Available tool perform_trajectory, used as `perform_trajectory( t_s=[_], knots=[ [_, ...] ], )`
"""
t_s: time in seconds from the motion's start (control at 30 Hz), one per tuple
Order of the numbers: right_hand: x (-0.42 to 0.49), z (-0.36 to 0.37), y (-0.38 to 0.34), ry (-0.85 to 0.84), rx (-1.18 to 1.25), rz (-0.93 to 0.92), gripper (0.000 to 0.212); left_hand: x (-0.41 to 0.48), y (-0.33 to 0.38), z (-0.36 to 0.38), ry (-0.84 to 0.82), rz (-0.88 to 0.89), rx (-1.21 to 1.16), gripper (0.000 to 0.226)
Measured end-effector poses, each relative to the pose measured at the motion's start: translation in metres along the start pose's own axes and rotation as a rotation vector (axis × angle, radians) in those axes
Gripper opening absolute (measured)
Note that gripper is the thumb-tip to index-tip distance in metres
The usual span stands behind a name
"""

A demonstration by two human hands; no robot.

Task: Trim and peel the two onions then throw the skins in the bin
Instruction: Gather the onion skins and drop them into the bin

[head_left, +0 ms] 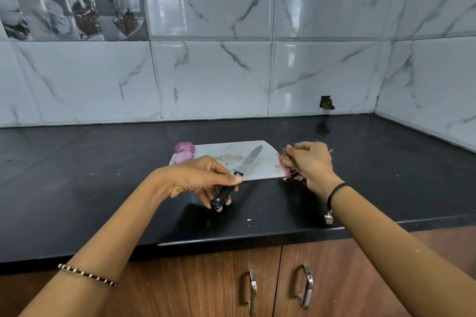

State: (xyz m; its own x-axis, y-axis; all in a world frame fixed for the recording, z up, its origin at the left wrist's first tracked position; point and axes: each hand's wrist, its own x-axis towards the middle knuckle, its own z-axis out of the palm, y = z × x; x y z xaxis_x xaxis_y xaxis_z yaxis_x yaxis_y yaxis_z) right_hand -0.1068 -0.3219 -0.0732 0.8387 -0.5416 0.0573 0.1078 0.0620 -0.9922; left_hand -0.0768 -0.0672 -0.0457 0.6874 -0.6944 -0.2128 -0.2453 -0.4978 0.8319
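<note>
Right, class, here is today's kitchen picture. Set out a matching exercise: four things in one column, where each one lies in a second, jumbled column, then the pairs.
Things
1. onions
2. knife
3. onion skins
4. cutting board

Places
A. under the right hand, at the board's right edge
B. flat on the black counter
C. far left corner of the board
D. handle in the left hand, blade on the board

Pairs: 1-C, 2-D, 3-A, 4-B

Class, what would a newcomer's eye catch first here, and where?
The left hand holds a black-handled knife, its blade lying on the white cutting board. The right hand gathers onion skins at the board's right edge; two peeled onions sit at its far left corner.
</note>
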Motion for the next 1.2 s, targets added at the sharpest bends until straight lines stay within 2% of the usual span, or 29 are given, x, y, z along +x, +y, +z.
perform_trajectory(
  t_s=[0.07,0.17,0.23,0.3,0.37,0.5,0.57,0.77,0.97,1.07,1.2],
  knots=[
    [-0.006,-0.001,0.006,-0.042,-0.404,-0.234,0.016,0.007,-0.002,-0.001,0.070,-0.028,-0.013,0.037],
    [-0.023,0.003,0.008,-0.274,-0.892,-0.556,0.029,0.020,-0.006,0.000,0.144,-0.073,0.011,0.034],
    [-0.031,0.011,0.014,-0.510,-1.086,-0.634,0.042,0.027,-0.006,0.002,0.171,-0.091,0.026,0.035],
    [-0.034,0.014,0.021,-0.685,-1.212,-0.577,0.054,0.031,-0.006,0.004,0.205,-0.114,0.049,0.035],
    [-0.030,0.009,0.023,-0.703,-1.275,-0.467,0.060,0.032,-0.007,0.005,0.248,-0.132,0.099,0.034],
    [-0.015,-0.008,0.018,-0.480,-1.415,-0.315,0.068,0.032,-0.012,0.004,0.322,-0.158,0.220,0.037],
    [-0.014,-0.009,0.020,-0.425,-1.458,-0.296,0.069,0.032,-0.013,0.003,0.353,-0.170,0.279,0.039],
    [-0.027,0.017,0.024,-0.659,-1.411,-0.447,0.060,0.035,-0.008,0.003,0.397,-0.201,0.429,0.042],
    [0.000,0.006,0.022,-0.542,-1.348,-0.270,0.068,0.030,-0.002,0.007,0.439,-0.262,0.533,0.042],
    [0.001,0.006,0.024,-0.506,-1.373,-0.250,0.070,0.029,0.007,0.009,0.475,-0.277,0.686,0.045],
    [0.001,0.014,0.025,-0.458,-1.408,-0.229,0.073,0.031,0.016,0.010,0.448,-0.298,0.760,0.046]
  ],
)
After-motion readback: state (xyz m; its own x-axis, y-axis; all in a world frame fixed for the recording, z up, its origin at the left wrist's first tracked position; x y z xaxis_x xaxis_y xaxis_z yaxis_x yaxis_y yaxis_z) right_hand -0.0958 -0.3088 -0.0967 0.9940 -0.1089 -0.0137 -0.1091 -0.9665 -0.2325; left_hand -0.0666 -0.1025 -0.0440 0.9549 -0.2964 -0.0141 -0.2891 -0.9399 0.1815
